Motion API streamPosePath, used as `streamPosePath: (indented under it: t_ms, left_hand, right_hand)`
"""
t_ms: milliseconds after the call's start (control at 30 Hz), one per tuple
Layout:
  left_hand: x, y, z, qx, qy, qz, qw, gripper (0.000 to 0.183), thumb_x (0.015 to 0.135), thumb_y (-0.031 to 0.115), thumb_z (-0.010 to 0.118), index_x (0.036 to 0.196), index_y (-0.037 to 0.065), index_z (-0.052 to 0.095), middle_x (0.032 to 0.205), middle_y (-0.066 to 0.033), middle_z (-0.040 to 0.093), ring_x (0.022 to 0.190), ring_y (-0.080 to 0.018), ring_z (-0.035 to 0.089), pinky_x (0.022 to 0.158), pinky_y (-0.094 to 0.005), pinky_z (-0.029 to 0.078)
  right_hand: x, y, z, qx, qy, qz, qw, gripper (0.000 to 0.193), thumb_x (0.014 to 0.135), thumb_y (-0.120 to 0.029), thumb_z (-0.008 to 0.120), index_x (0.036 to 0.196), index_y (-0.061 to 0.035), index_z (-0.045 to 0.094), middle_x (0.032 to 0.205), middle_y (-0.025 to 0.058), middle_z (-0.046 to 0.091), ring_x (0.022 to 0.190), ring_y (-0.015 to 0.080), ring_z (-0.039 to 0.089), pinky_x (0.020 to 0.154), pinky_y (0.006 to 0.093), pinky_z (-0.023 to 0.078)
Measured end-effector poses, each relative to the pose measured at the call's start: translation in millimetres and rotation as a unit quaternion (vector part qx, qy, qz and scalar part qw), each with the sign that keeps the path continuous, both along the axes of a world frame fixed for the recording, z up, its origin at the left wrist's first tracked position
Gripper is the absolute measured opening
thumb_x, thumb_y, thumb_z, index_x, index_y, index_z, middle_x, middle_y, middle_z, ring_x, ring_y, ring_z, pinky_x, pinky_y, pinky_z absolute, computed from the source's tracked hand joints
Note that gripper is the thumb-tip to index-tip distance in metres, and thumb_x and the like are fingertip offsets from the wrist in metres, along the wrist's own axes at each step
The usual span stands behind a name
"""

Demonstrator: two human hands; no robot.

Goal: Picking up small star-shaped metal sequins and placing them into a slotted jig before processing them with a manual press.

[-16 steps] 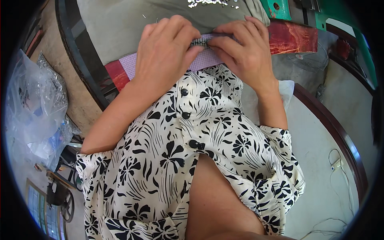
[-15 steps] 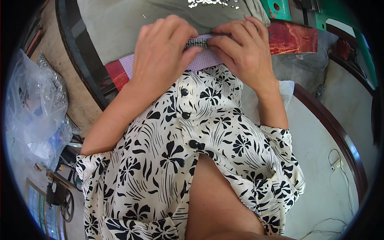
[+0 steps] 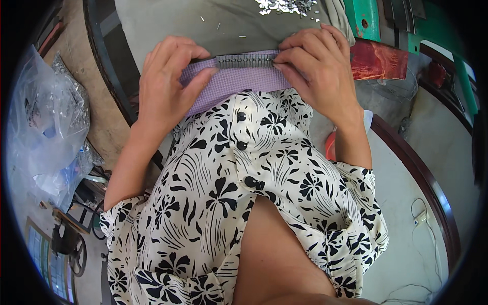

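A narrow grey strip of small metal links point(image 3: 245, 61) lies crosswise on a lilac checked cloth point(image 3: 218, 87) in front of me. My left hand point(image 3: 170, 76) is at the strip's left end, its thumb and forefinger apart with cloth showing between them. The thumb tip is right beside the end link; whether it touches cannot be told. At the right end, the thumb and forefinger of my right hand point(image 3: 320, 68) close on the strip. Its other fingers are bent above. Farther back, a pile of small shiny metal pieces point(image 3: 287, 6) rests on a grey-green cloth point(image 3: 168, 20).
Several thin slivers lie loose on the grey-green cloth. A red patterned board point(image 3: 380, 60) and a green metal part point(image 3: 364, 20) are at the right. Clear plastic bags point(image 3: 51, 127) hang at the left. A white cable point(image 3: 421, 218) lies on the floor at lower right.
My left hand has moved left, away from my right hand, uncovering the strip between them. The view has shifted slightly, and more of the metal pile shows.
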State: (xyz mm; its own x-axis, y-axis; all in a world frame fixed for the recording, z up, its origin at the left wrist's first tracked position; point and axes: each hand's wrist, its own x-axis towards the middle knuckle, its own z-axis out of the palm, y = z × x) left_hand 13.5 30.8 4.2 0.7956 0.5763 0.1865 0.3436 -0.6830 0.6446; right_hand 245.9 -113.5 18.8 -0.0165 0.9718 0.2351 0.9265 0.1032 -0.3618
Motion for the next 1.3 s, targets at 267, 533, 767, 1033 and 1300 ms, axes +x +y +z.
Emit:
streamPosePath:
  t_ms: [267, 533, 767, 1033, 1300]
  left_hand:
    - [19.9, -5.3, -0.3, 0.029, -0.026, -0.048, 0.998, 0.019, 0.078, 0.014, 0.078, 0.093, 0.008, 0.068, 0.094, -0.003, 0.06, 0.09, -0.0242, 0.059, 0.079, -0.0364, 0.043]
    - [41.6, -18.3, -8.6, 0.066, -0.009, -0.063, 0.996, 0.015, 0.076, 0.015, 0.077, 0.086, 0.011, 0.066, 0.091, -0.0006, 0.056, 0.087, -0.0207, 0.056, 0.076, -0.0353, 0.041]
    - [39.1, -18.0, -7.0, 0.038, 0.003, -0.071, 0.997, 0.02, 0.078, 0.016, 0.079, 0.091, 0.008, 0.067, 0.098, -0.0039, 0.061, 0.09, -0.0246, 0.058, 0.077, -0.037, 0.041]
    - [40.0, -16.7, -6.9, 0.025, -0.005, -0.077, 0.997, 0.026, 0.075, 0.016, 0.079, 0.094, 0.01, 0.063, 0.097, -0.0021, 0.058, 0.093, -0.0237, 0.056, 0.079, -0.0374, 0.041]
    - [40.2, -16.0, 5.1, 0.003, 0.028, -0.069, 0.997, 0.029, 0.075, 0.016, 0.081, 0.1, 0.006, 0.068, 0.102, -0.0072, 0.062, 0.098, -0.0274, 0.059, 0.084, -0.0375, 0.044]
  right_hand:
    - [-2.2, 29.4, -9.5, 0.044, 0.077, -0.019, 0.996, 0.011, 0.077, -0.015, 0.077, 0.085, -0.0117, 0.071, 0.083, 0.0002, 0.063, 0.084, 0.0232, 0.061, 0.081, 0.0378, 0.045]
    - [-10.6, 49.1, -11.2, 0.004, 0.034, 0.005, 0.999, 0.01, 0.078, -0.014, 0.075, 0.083, -0.0084, 0.068, 0.08, 0.004, 0.061, 0.084, 0.0251, 0.061, 0.079, 0.0387, 0.044]
    - [0.1, 51.6, -3.3, -0.04, 0.058, 0.032, 0.997, 0.01, 0.081, -0.012, 0.072, 0.086, -0.006, 0.066, 0.081, 0.0066, 0.061, 0.085, 0.0282, 0.06, 0.08, 0.0401, 0.044]
    - [38.1, 91.7, 42.8, 0.083, 0.035, -0.046, 0.995, 0.011, 0.082, -0.006, 0.07, 0.086, -0.002, 0.06, 0.082, 0.0154, 0.06, 0.08, 0.0368, 0.059, 0.07, 0.0448, 0.043]
    - [65.1, 153.8, 13.9, 0.139, -0.119, -0.061, 0.981, 0.011, 0.084, -0.013, 0.068, 0.084, -0.0026, 0.07, 0.085, 0.017, 0.066, 0.086, 0.037, 0.063, 0.078, 0.0488, 0.047]
